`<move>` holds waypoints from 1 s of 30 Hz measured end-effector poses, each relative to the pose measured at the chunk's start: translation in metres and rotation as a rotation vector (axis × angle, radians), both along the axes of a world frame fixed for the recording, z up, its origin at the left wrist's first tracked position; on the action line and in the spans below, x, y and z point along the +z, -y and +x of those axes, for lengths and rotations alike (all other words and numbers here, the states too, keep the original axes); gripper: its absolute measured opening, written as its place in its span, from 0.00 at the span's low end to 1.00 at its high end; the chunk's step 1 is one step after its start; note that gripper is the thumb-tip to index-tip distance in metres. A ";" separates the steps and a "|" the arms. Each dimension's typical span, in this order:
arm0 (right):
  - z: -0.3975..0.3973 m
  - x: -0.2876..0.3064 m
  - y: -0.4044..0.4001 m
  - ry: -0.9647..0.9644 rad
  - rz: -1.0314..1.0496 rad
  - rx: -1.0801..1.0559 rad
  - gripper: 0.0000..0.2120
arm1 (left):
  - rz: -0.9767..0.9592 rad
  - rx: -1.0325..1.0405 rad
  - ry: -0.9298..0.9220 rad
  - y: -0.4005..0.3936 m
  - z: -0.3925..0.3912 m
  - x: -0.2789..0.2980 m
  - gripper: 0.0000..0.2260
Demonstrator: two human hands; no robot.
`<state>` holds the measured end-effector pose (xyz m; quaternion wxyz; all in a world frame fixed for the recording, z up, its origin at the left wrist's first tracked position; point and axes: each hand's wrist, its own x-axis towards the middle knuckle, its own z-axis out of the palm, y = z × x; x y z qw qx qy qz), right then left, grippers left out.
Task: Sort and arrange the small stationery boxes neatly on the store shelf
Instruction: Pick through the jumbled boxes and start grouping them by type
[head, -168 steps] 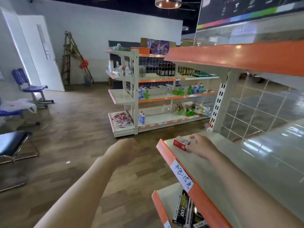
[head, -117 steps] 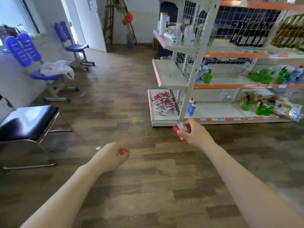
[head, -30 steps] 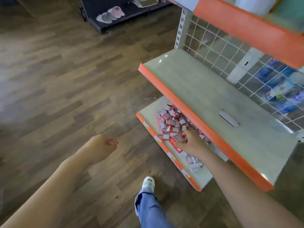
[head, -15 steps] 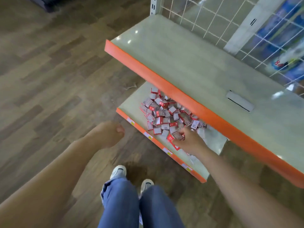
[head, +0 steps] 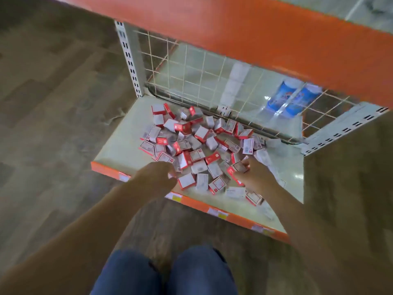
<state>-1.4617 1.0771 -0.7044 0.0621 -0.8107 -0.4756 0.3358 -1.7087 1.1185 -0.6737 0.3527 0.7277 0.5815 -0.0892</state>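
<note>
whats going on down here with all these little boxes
A person is crouched at the bottom shelf of a store rack, both hands in a loose heap of small red and white boxes. The right hand pinches one box at the near edge of the heap. The left hand is curled at the heap's front left, touching boxes there. Nothing is lined up yet; the boxes lie jumbled.

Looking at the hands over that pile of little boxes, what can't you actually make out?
Head view only:
- Print on the small boxes: too small, blurred.
- Left hand: fingers curl away; its grip is hidden.
- Blue bottles: behind wire mesh, labels unreadable.
- Upper shelf: top out of frame.
</note>
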 end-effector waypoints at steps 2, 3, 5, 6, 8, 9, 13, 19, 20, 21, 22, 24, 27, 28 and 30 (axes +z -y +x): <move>0.006 -0.021 -0.006 0.031 0.030 -0.025 0.13 | -0.004 -0.041 0.006 -0.011 0.011 -0.024 0.11; 0.008 -0.031 -0.010 0.037 0.051 -0.040 0.13 | -0.009 -0.057 0.002 -0.017 0.016 -0.035 0.12; 0.009 -0.052 -0.014 0.051 0.069 -0.060 0.11 | -0.008 -0.070 0.000 -0.028 0.023 -0.055 0.12; 0.010 -0.061 -0.016 0.073 0.068 -0.062 0.11 | 0.001 -0.073 0.000 -0.032 0.025 -0.066 0.12; 0.011 -0.080 -0.021 0.124 0.059 -0.060 0.13 | 0.019 -0.068 0.001 -0.038 0.029 -0.081 0.12; 0.012 -0.088 -0.024 0.131 0.053 -0.063 0.15 | 0.025 -0.062 -0.001 -0.040 0.029 -0.088 0.13; 0.013 -0.114 -0.037 0.166 0.043 -0.049 0.20 | 0.049 -0.037 -0.004 -0.041 0.028 -0.107 0.13; 0.012 -0.132 -0.043 0.198 0.043 -0.062 0.18 | 0.081 -0.022 -0.018 -0.032 0.031 -0.129 0.12; 0.012 -0.135 -0.043 0.201 0.056 -0.059 0.16 | 0.087 -0.036 -0.021 -0.030 0.033 -0.131 0.12; 0.012 -0.137 -0.042 0.204 0.075 -0.056 0.15 | 0.091 -0.038 -0.024 -0.027 0.034 -0.132 0.12; 0.012 -0.138 -0.041 0.207 0.101 -0.047 0.14 | 0.094 -0.024 -0.016 -0.026 0.034 -0.134 0.12; 0.012 -0.141 -0.037 0.192 0.151 -0.039 0.13 | 0.080 0.014 0.006 -0.026 0.036 -0.137 0.11; 0.013 -0.138 -0.029 0.150 0.231 -0.071 0.09 | 0.054 0.015 0.037 -0.026 0.039 -0.136 0.12; 0.013 -0.137 -0.025 0.143 0.263 -0.084 0.07 | 0.046 0.008 0.059 -0.026 0.040 -0.134 0.12; 0.014 -0.136 -0.017 0.137 0.284 -0.103 0.05 | 0.011 0.025 0.131 -0.028 0.039 -0.133 0.12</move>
